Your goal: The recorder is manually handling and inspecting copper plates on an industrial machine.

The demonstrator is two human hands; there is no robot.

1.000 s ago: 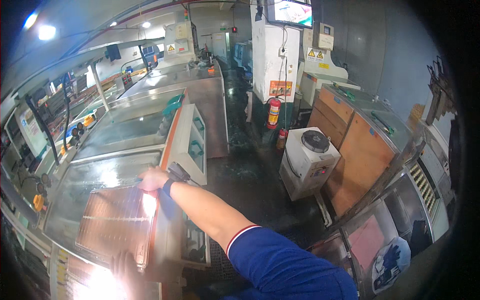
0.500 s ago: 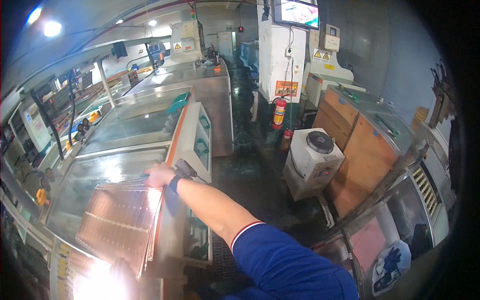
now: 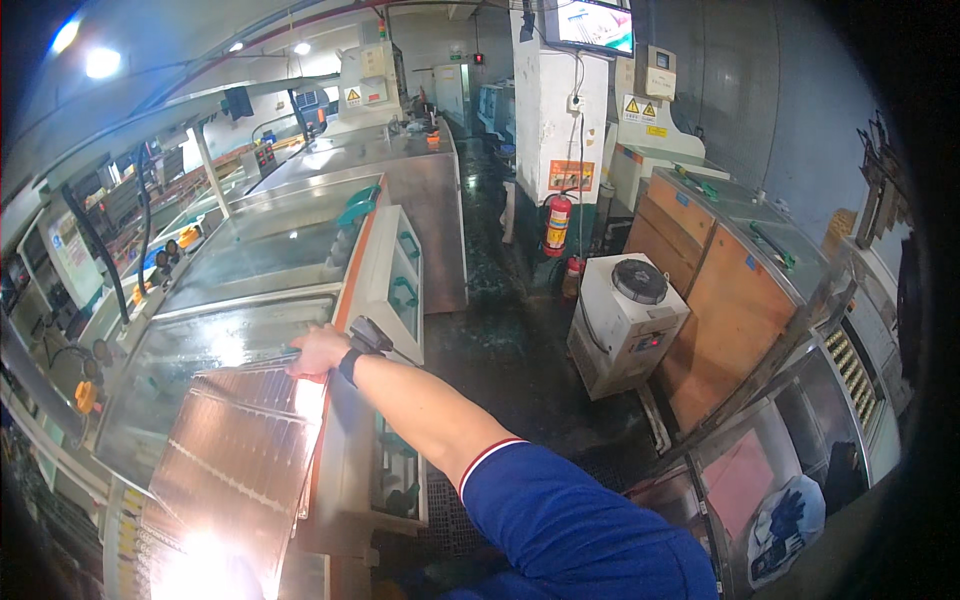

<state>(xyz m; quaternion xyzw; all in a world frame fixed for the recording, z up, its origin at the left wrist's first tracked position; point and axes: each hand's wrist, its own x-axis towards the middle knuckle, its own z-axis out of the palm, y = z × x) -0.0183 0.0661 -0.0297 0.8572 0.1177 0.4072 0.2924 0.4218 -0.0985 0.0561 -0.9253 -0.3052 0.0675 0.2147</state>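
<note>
I see my right hand [image 3: 318, 350] stretched out, its grip closed over the far edge of a copper-coloured panel [image 3: 240, 450]. The panel is flat, ribbed with thin lines, glaring white at its near end, lying on the machine's glass lid [image 3: 190, 350].

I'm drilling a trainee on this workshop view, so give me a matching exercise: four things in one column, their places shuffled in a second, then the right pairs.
Things:
1. copper sheet
2. fire extinguisher
3. white box unit
4. screen

Places:
A. high on the white pillar
B. on the dark floor, fan grille on top
C. under the right hand, on the glass-topped machine
D. at the pillar's foot

Pairs: 1-C, 2-D, 3-B, 4-A
</note>
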